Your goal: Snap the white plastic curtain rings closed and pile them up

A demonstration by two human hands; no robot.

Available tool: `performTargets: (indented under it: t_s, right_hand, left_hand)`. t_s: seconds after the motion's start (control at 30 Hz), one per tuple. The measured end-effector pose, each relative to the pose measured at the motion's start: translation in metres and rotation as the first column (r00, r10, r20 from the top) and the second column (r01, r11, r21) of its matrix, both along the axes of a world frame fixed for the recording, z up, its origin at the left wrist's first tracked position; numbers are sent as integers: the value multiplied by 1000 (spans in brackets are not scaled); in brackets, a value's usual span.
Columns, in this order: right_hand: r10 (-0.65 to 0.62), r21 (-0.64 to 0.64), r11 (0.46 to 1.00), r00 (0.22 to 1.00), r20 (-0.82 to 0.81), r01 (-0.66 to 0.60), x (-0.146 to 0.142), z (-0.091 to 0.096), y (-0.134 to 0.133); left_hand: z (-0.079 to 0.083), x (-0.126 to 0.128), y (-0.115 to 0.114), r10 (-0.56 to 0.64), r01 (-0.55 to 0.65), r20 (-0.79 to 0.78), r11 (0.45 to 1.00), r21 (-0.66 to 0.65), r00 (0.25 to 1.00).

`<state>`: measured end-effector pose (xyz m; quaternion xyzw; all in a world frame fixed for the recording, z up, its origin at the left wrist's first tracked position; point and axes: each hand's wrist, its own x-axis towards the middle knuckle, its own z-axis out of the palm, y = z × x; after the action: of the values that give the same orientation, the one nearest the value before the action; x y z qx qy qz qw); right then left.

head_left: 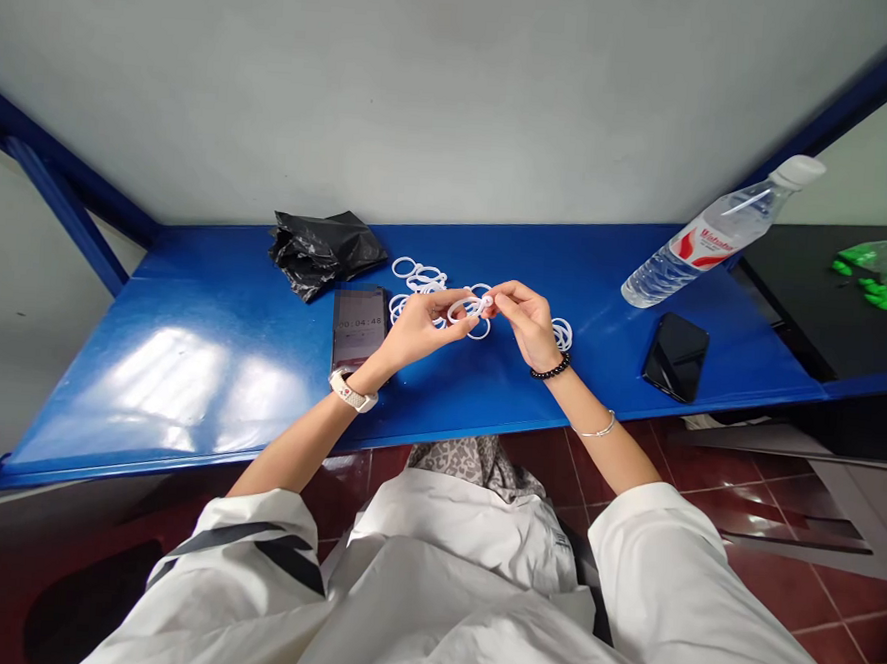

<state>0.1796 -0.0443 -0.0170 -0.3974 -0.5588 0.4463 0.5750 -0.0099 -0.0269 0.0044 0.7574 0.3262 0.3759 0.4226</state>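
Observation:
Between finger and thumb, my left hand [423,329] pinches a thin white plastic ring [454,318], held up above the blue table. The fingertips of my right hand [528,323] are closed on the small white eyelet-like part at the ring's right side. Fingers cover some of this part, so its exact shape is hard to make out. Behind my left hand lies a loose pile of similar white rings [426,279]. More rings lie under the held one, and a small stack of white rings [562,334] sits just right of my right hand.
A phone [360,329] showing a timer lies beside my left wrist, with a crumpled black plastic bag [328,250] behind it. To the right are a water bottle [708,243] and a dark phone [676,356]. The blue table [484,400] meets a pale wall [428,101].

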Motion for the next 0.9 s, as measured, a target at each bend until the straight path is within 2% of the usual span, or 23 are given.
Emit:
performTargets:
  t_s: [0.17,0.27,0.43,0.57,0.7,0.8,0.87,0.9]
  right_hand:
    - [-11,19,1000,997,76,9,2,1,0]
    - [-80,106,993,977,199,60,2,1,-1]
    - [-253,328,938,873,417,115,3,3,-1]
    - [-321,420,901,820,474,110,4,2,0]
    - [-340,425,898,788,514,111,4,0,1]
    - [-369,421,898,744,557,130,8,-1,5]
    - [-397,394,904,663,634,165,18,-1,8]
    - [-414,377,905,597,687,194,25,-1,10]
  left_hand:
    - [2,0,-2,46,-46,-23,999,-8,999]
    - [-2,0,1,111,-100,-87,987,122,990]
    - [-16,-2,7,225,-103,-240,895,434,944]
    - [-22,-2,9,305,-66,-321,810,583,897]
    - [-19,-2,9,363,-39,-386,770,637,848]
    - [-16,-3,10,397,-41,-432,773,633,810]
    - [-16,-4,10,438,-63,-476,782,620,762]
    - [-16,-4,10,456,-69,-510,791,608,730]
